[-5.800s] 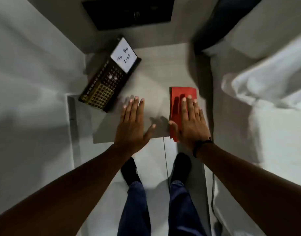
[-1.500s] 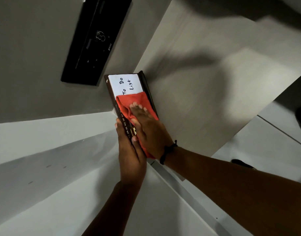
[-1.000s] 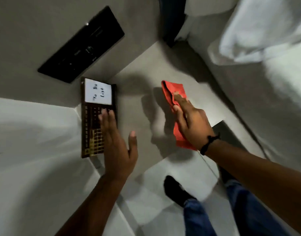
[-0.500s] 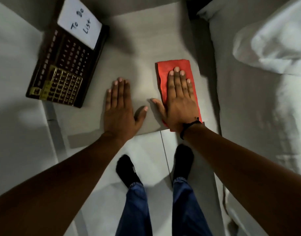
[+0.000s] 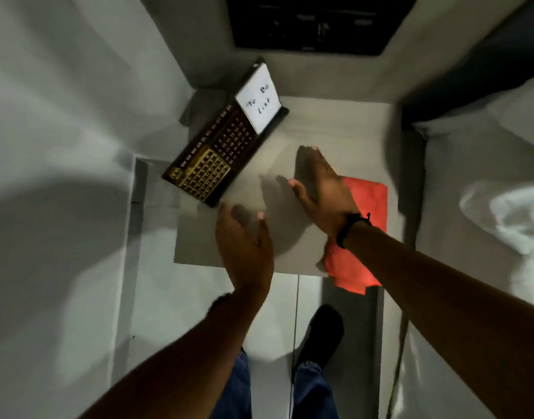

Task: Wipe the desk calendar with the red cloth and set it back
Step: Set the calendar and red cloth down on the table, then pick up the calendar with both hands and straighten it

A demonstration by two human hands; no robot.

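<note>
The dark desk calendar (image 5: 217,154) with gold date grids and a white "To Do List" card stands at the far left corner of the small grey table (image 5: 335,122). The red cloth (image 5: 365,201) lies flat along the table's right side, its near end hanging over the front edge. My right hand (image 5: 320,186) hovers open over the table's middle, left of the cloth, holding nothing. My left hand (image 5: 244,246) is open above the front edge, a little below the calendar, blurred by motion. Neither hand touches the calendar.
A black panel (image 5: 317,22) is mounted on the wall behind the table. A bed with white bedding (image 5: 486,207) runs along the right. A white wall (image 5: 63,146) closes the left side. My legs and dark shoes (image 5: 323,334) stand on the tiled floor below.
Half a second ago both hands lay flat, the right pressing the cloth. Now both hands have lifted; the right has moved left off the cloth. The calendar stays in its corner.
</note>
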